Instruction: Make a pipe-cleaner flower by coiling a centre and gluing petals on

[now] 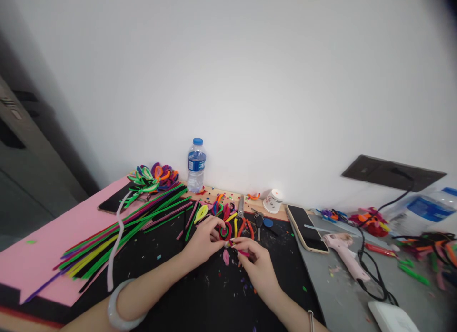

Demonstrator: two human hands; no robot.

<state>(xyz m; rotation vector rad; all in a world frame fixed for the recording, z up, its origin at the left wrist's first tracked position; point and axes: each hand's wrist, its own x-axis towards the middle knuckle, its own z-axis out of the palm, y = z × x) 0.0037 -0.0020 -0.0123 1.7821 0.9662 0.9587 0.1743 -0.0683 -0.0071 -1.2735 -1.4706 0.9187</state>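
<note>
My left hand (205, 239) is closed on a small pipe-cleaner flower (226, 232) with red, green and pink loops. Its fingertips pinch the flower's near side. From the right, my right hand (260, 267) pinches at the same flower, thumb and forefinger together around its lower part. A pink loop (226, 257) hangs below the fingertips. Just beyond the hands lie orange-handled scissors (241, 210), a yellow pipe-cleaner loop (201, 214) and several coloured petals. Fingers partly cover the flower's centre.
Long pipe cleaners (124, 236) spread across the left. Behind them are finished flowers (153, 177) and a water bottle (196, 165). A paper cup (273, 201), phone (307, 229), pink glue gun (346, 258) with a black cord, and white box (391, 317) are to the right.
</note>
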